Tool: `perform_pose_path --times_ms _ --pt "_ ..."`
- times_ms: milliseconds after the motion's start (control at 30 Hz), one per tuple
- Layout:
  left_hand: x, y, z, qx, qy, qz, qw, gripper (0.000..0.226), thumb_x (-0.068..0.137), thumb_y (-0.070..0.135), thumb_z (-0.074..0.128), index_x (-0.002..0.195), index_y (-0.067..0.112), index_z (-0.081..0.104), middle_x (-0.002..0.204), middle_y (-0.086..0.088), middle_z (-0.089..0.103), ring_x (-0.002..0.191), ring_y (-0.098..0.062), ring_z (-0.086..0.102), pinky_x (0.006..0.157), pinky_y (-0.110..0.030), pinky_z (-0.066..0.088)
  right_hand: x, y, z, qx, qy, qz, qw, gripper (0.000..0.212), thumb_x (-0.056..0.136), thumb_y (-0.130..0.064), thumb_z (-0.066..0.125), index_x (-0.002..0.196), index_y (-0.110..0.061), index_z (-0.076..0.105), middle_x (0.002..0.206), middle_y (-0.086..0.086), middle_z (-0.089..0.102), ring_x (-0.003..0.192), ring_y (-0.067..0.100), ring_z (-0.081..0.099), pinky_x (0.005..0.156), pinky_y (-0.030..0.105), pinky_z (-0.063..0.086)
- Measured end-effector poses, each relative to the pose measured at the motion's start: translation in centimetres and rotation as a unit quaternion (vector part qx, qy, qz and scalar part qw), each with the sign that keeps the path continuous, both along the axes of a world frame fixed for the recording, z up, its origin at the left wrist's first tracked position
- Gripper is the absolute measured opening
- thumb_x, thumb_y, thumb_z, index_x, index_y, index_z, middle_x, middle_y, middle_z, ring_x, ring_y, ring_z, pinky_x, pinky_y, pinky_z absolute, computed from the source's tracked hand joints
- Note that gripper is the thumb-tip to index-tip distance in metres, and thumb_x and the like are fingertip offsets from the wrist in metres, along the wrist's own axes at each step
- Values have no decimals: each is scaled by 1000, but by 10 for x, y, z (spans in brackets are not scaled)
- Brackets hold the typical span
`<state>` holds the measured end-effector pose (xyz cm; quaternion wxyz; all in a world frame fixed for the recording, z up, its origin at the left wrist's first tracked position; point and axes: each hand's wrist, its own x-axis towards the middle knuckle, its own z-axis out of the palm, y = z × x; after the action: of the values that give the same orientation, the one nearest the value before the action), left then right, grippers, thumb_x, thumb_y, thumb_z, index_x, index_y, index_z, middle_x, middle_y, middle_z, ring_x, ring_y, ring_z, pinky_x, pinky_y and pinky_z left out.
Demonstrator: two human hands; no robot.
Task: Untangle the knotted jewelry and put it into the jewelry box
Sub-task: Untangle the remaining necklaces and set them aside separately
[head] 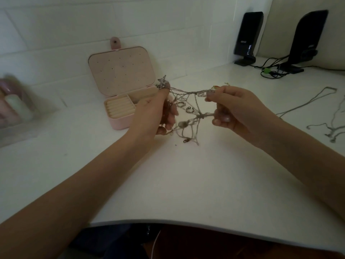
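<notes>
The knotted jewelry [188, 109] hangs stretched above the worktop's [168, 184] middle, pinched between left hand [158, 113] and right hand [235, 109]; light, limp, snag-prone chains, probably best held beside each knot.

Knotted jewelry [188, 107]: a tangle of thin silver-coloured chains with several rings and small pendants caught in it. It is held above the tabletop [168, 184], stretched between the left hand [158, 111] and the right hand [233, 111], each pinching strands. The chains cross in a web; loose loops and a clasp hang down from the middle, and the lowest appear to reach the surface.

Jewelry box [121, 86]: pink, rectangular, open, standing near the far edge of the tabletop against the wall. The lid stands upright, its inner panel dotted with small holes. The base shows a cream ring-roll section on the left and a compartment on the right.
</notes>
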<state>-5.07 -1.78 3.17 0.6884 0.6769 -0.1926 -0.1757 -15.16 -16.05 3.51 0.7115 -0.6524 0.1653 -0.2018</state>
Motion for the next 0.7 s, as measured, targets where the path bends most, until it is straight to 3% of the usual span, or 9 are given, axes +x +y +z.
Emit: perform_pose_path --times_ms 100,167,233,300,367,433,533,633,700 --pt "1 -2 0 -7 -6 -7 1000 46 96 43 48 58 17 43 47 4 52 53 -13 54 43 -22 40 0 -2 -2 -76 30 -41 996 16 89 -20 66 82 -6 63 53 -1 38 40 9 32 46 22 43" --pt "1 -4 -1 -36 29 -17 999 39 96 41 50 68 13 48 57 0 60 68 -17 64 56 -29 54 1 -2 -4 -152 48 -71 985 29 89 -29 66 71 -7 61 47 -6 41 38 8 36 48 23 48" --pt "0 -5 -1 -74 74 -35 994 41 96 41 50 68 12 47 60 -2 64 76 -19 69 72 -34 59 2 -2 -4 -164 59 -76 982 39 89 -35 65 63 -9 53 47 -6 43 39 8 41 52 24 54" --pt "-1 -5 0 -113 122 -62 984 43 96 42 50 65 12 41 62 -7 66 73 -21 72 76 -33 59 2 -1 -5 -143 73 -67 985 39 87 -39 67 66 -8 53 54 0 48 44 10 49 58 27 59" --pt "-1 -5 1 -141 156 -74 975 47 95 41 50 59 14 37 55 -5 60 56 -18 67 72 -32 60 3 0 -7 -133 83 -65 986 39 85 -40 68 67 -9 55 59 2 54 50 11 56 64 30 59" --pt "-1 -5 1 -155 171 -68 971 50 95 39 52 54 17 34 46 0 42 40 -12 49 58 -30 59 4 -1 -8 -112 68 -67 989 34 85 -35 69 69 -7 59 58 2 58 57 13 60 68 30 60" --pt "-1 -4 2 -106 134 -48 984 51 94 41 54 54 19 31 43 4 31 37 -9 31 41 -20 44 2 -1 -3 -17 21 -45 999 18 89 -19 66 86 -2 63 60 5 59 73 21 67 73 33 60" --pt "-2 -4 3 -66 93 -40 993 50 92 42 56 54 20 34 43 5 35 36 -8 31 37 -17 37 1 1 0 91 13 -15 996 11 91 -14 62 86 -7 55 51 4 50 55 18 64 55 29 57" --pt "-1 -3 3 -48 63 -27 996 48 92 40 57 53 19 38 45 4 41 39 -10 36 38 -18 37 1 0 -1 85 45 -21 995 29 92 -20 61 69 -14 45 48 0 39 39 12 44 40 22 43"
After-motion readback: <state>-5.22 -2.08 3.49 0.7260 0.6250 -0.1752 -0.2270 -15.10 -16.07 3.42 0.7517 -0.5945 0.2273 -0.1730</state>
